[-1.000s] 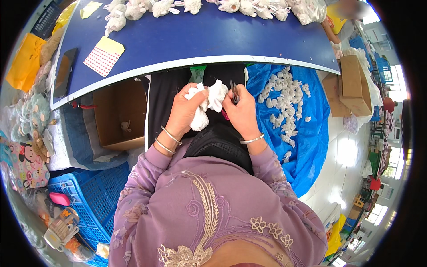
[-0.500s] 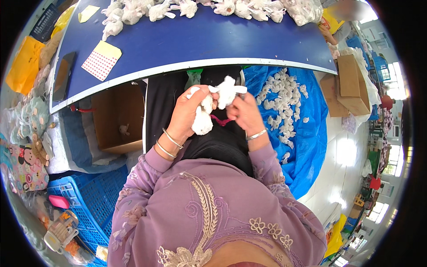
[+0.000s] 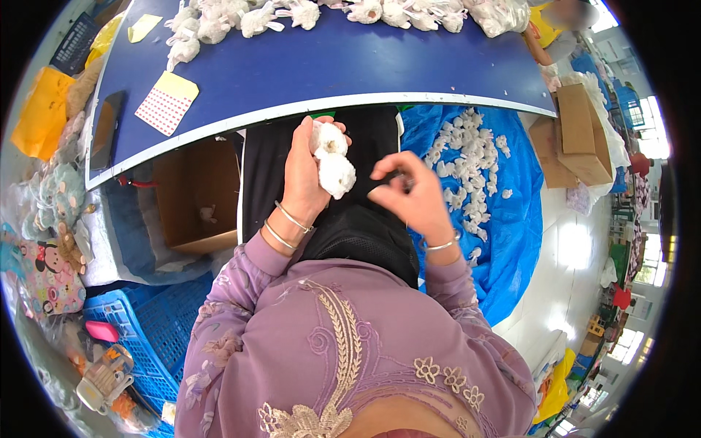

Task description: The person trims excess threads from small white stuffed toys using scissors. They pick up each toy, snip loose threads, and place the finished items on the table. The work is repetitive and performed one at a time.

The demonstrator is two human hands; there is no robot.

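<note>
My left hand (image 3: pixel 301 171) is closed around two fluffy white plush pieces (image 3: pixel 336 175), one above the other, over my lap. The upper one shows a small brownish opening. Apart from them, to the right, is my right hand (image 3: pixel 415 191), its fingers curled and slightly blurred. Something small and dark sits inside those fingers; its kind cannot be made out. Beyond that hand, many small white plush pieces (image 3: pixel 467 175) lie heaped on a blue plastic sheet (image 3: pixel 511 255).
The blue table (image 3: pixel 336 69) curves across ahead, with white plush bunny heads (image 3: pixel 259 20) along its far side. A dotted sticker sheet (image 3: pixel 166 102) and a dark phone-like slab (image 3: pixel 106 130) lie at its left. Nearby are a cardboard box (image 3: pixel 193 186) underneath, a blue crate (image 3: pixel 157 321), and another person's arm (image 3: pixel 539 50).
My right hand has moved right and down, away from the white eared piece it was touching. My left hand has turned and risen slightly, and its plush pieces now face up.
</note>
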